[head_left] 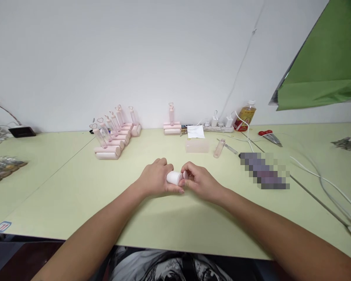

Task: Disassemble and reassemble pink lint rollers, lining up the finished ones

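Note:
My left hand (155,177) is wrapped around a short white cylinder (173,178), held sideways just above the table. At the cylinder's right end, my right hand (203,181) pinches a small pale pink round cap (185,175) between thumb and fingers. Whether cap and cylinder touch is hard to make out. Beyond my hands lie a translucent pink box (197,146) and a clear pink tube (218,149). Pink cylinders (107,152) lie at the back left, several slim tubes with heart-shaped loops (99,136) leaning on them. A similar tube (171,116) stands over pink cylinders (172,131) at the back middle.
A power strip (219,128) with white chargers runs along the wall beside a drink bottle (247,116). White paper (195,131) lies in front. Red-handled snips (269,136), a blurred-out object (263,171) and white cables (324,179) occupy the right. A black device (22,131) sits far left.

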Demonstrator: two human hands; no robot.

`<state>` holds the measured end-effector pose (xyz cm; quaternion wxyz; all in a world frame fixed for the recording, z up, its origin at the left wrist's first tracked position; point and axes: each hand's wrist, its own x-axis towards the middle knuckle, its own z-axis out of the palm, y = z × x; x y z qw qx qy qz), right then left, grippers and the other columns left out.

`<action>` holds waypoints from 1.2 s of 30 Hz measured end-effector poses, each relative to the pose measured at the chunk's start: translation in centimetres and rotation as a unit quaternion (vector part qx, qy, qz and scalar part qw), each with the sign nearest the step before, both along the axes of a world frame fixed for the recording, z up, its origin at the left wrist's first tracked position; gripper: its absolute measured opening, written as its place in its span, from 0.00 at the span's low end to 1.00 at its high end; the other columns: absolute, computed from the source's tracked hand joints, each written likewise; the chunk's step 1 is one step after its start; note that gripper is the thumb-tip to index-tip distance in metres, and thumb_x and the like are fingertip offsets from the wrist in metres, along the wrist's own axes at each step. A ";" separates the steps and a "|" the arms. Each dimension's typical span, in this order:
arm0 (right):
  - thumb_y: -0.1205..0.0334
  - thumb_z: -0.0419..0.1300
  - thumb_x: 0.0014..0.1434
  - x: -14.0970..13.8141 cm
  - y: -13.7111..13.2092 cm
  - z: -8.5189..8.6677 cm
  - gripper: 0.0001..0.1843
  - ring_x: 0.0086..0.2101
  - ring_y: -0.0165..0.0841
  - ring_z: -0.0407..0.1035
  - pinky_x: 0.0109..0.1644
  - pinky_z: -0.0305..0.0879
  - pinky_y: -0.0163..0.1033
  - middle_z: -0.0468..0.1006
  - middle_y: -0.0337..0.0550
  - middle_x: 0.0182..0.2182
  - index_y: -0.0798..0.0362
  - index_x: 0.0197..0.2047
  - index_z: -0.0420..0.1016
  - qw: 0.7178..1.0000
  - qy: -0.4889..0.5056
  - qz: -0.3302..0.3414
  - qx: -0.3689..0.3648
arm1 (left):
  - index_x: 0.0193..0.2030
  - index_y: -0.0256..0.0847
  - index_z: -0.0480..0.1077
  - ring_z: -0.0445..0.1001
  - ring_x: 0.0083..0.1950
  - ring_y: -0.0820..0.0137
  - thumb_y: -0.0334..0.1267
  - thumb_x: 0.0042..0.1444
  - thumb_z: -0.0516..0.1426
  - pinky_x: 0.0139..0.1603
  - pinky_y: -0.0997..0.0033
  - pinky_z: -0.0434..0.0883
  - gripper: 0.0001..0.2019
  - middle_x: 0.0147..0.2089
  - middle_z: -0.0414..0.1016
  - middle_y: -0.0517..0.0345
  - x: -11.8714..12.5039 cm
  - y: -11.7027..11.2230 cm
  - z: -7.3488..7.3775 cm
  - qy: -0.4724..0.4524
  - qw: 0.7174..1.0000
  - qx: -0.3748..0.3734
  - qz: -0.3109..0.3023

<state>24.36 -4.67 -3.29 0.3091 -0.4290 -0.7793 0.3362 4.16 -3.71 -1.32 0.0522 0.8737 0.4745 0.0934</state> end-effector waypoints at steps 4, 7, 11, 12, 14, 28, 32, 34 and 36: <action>0.55 0.61 0.57 0.0 -0.1 -0.2 0.10 0.27 0.29 0.61 0.29 0.55 0.34 0.68 0.34 0.27 0.50 0.36 0.65 1.000 -0.004 -0.007 0.010 | 0.35 0.43 0.69 0.68 0.37 0.63 0.70 0.45 0.53 0.26 0.71 0.56 0.30 0.35 0.65 0.55 -0.1 0.2 -0.1 -0.006 1.000 -0.004 -0.002; 0.54 0.59 0.58 0.0 0.1 -0.4 0.09 0.27 0.29 0.63 0.30 0.57 0.34 0.70 0.34 0.27 0.49 0.37 0.65 0.999 -0.010 -0.020 0.027 | 0.35 0.42 0.69 0.68 0.36 0.64 0.70 0.46 0.53 0.27 0.71 0.57 0.30 0.35 0.66 0.55 -0.1 0.4 -0.2 -0.020 1.000 -0.010 0.008; 0.55 0.57 0.60 0.1 0.5 -0.7 0.08 0.32 0.32 0.68 0.35 0.63 0.37 0.74 0.39 0.33 0.49 0.40 0.67 0.998 0.001 -0.029 0.050 | 0.37 0.42 0.69 0.69 0.36 0.64 0.70 0.48 0.51 0.28 0.70 0.58 0.30 0.36 0.68 0.54 0.1 0.6 -0.5 -0.038 0.999 -0.002 0.030; 0.55 0.57 0.61 0.2 0.5 -0.7 0.08 0.35 0.33 0.70 0.37 0.65 0.38 0.75 0.40 0.35 0.49 0.41 0.68 0.998 0.012 -0.028 0.053 | 0.37 0.42 0.69 0.70 0.36 0.63 0.70 0.48 0.51 0.28 0.70 0.58 0.31 0.37 0.68 0.54 0.2 0.6 -0.5 -0.041 0.999 0.000 0.034; 0.55 0.57 0.61 0.3 0.7 -0.8 0.11 0.39 0.35 0.71 0.41 0.67 0.40 0.75 0.43 0.39 0.49 0.45 0.68 0.998 0.041 -0.025 0.046 | 0.38 0.42 0.69 0.70 0.36 0.63 0.70 0.48 0.51 0.28 0.70 0.58 0.30 0.36 0.69 0.54 0.2 0.6 -0.6 -0.047 0.998 0.001 0.041; 0.46 0.56 0.59 -0.2 0.6 -1.1 0.29 0.38 0.37 0.70 0.42 0.66 0.43 0.75 0.46 0.42 0.51 0.60 0.61 0.998 0.006 -0.047 -0.047 | 0.38 0.42 0.70 0.71 0.37 0.66 0.62 0.53 0.53 0.29 0.69 0.62 0.23 0.37 0.71 0.56 1.6 -0.6 -1.5 -0.057 0.997 0.048 0.023; 0.48 0.59 0.57 -0.6 0.4 -1.0 0.22 0.34 0.35 0.69 0.38 0.64 0.40 0.76 0.41 0.37 0.50 0.51 0.68 0.997 0.015 -0.063 -0.043 | 0.41 0.43 0.69 0.72 0.40 0.65 0.60 0.54 0.54 0.29 0.69 0.62 0.21 0.38 0.71 0.56 2.0 -0.7 -1.9 -0.059 0.996 0.055 0.023; 0.49 0.59 0.57 -0.6 0.4 -1.0 0.20 0.33 0.34 0.68 0.37 0.64 0.39 0.76 0.40 0.35 0.50 0.49 0.69 0.997 0.016 -0.065 -0.037 | 0.41 0.43 0.69 0.72 0.40 0.65 0.59 0.54 0.54 0.29 0.69 0.62 0.21 0.38 0.71 0.57 2.0 -0.7 -2.0 -0.059 0.996 0.055 0.027; 0.49 0.59 0.57 -0.6 0.4 -1.1 0.19 0.33 0.33 0.68 0.36 0.63 0.39 0.76 0.40 0.35 0.50 0.48 0.70 0.997 0.015 -0.071 -0.034 | 0.41 0.43 0.69 0.71 0.40 0.65 0.58 0.54 0.55 0.29 0.69 0.62 0.20 0.38 0.71 0.57 2.0 -0.7 -2.0 -0.057 0.996 0.055 0.029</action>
